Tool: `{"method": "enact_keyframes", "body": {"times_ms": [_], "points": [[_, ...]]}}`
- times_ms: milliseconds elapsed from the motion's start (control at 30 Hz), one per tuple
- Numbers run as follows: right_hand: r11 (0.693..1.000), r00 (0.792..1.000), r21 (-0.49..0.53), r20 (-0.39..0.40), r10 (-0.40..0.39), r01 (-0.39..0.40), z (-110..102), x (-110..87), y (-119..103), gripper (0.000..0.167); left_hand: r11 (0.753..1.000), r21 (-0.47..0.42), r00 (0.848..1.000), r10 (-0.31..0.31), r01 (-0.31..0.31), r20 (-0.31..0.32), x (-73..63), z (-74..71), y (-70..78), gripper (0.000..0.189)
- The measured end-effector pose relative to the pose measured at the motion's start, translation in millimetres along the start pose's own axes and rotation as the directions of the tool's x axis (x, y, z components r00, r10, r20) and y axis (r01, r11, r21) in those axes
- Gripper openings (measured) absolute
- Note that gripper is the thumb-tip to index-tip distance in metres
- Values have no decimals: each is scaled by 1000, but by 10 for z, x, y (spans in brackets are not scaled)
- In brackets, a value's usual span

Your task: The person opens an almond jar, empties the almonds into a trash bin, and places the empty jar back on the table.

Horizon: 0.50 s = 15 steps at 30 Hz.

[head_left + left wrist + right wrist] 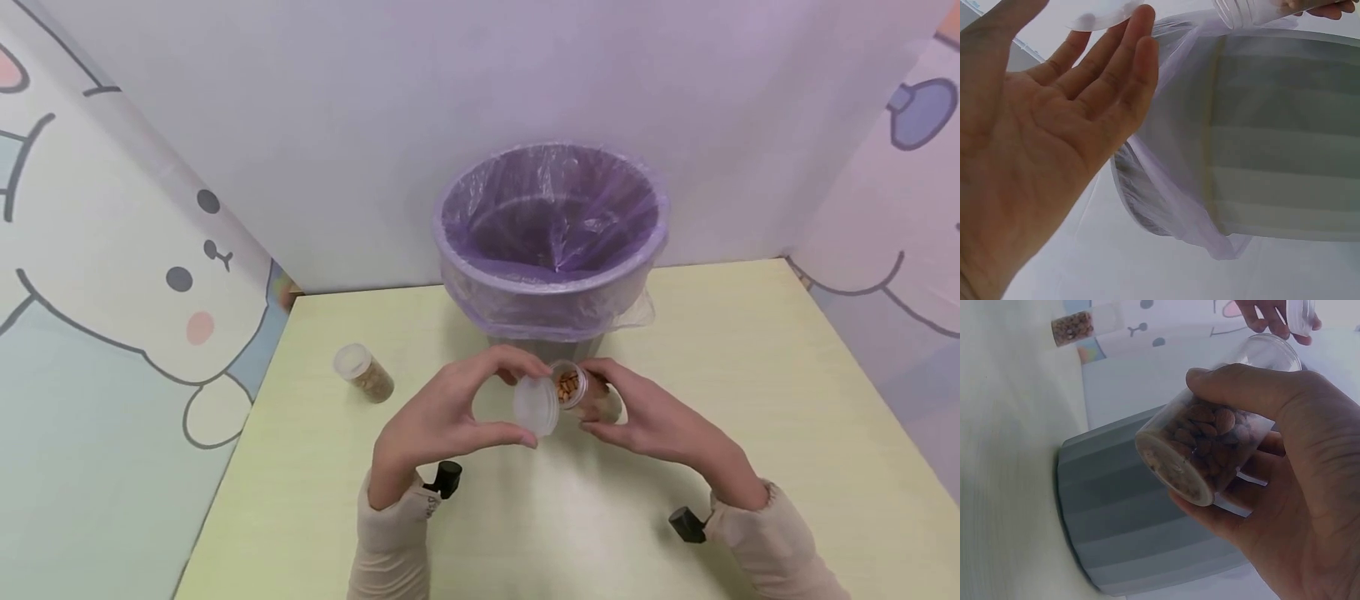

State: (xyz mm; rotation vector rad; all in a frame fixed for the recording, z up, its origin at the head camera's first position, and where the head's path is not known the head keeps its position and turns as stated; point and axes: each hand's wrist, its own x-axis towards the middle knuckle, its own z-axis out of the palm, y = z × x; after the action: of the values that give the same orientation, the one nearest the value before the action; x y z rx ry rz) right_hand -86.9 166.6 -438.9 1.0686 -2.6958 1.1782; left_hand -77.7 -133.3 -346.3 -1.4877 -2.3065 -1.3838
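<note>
A clear jar (600,402) with almonds (1211,425) inside is gripped by my right hand (656,417). It is tilted, its open mouth turned towards my left hand. My left hand (444,414) pinches a round translucent screw lid (536,407) by its rim, between thumb and fingers. The lid is off the jar and close beside its mouth. In the right wrist view the thumb and fingers wrap round the jar's sides, and the almonds lie towards its base. Only the lid's edge shows in the left wrist view.
Behind the hands stands a grey bin (1141,512) with a purple-tinted liner (551,300) folded over its rim. A second, capped jar (371,379) with pale brown contents stands on the table (300,500) at the left. White and cartoon-printed walls (112,250) enclose the table.
</note>
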Motion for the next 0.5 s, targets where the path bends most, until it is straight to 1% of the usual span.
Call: {"method": "enact_keyframes", "body": {"times_ms": [100, 167, 267, 333, 500], "points": [[1000, 1000, -1, -8, -10, 10, 1, -6, -1, 70, 998, -63, 1000, 6, -6, -8, -8, -1, -28, 64], [1000, 1000, -11, -17, -19, 19, -11, -14, -4, 70, 996, -87, 1000, 12, -13, -16, -16, 9, -52, 65], [999, 999, -33, -34, -22, 21, -44, -32, -7, 72, 993, -115, 1000, 3, -6, -26, -38, 33, -104, 67], [999, 999, -36, -44, -11, 10, -65, -48, -5, 73, 991, -131, 999, -23, 20, -25, -67, 54, -146, 65], [1000, 999, -24, -51, 12, -14, -85, -73, 9, 74, 978, -167, 992, -126, 124, 0, -168, 111, -261, 58]]}}
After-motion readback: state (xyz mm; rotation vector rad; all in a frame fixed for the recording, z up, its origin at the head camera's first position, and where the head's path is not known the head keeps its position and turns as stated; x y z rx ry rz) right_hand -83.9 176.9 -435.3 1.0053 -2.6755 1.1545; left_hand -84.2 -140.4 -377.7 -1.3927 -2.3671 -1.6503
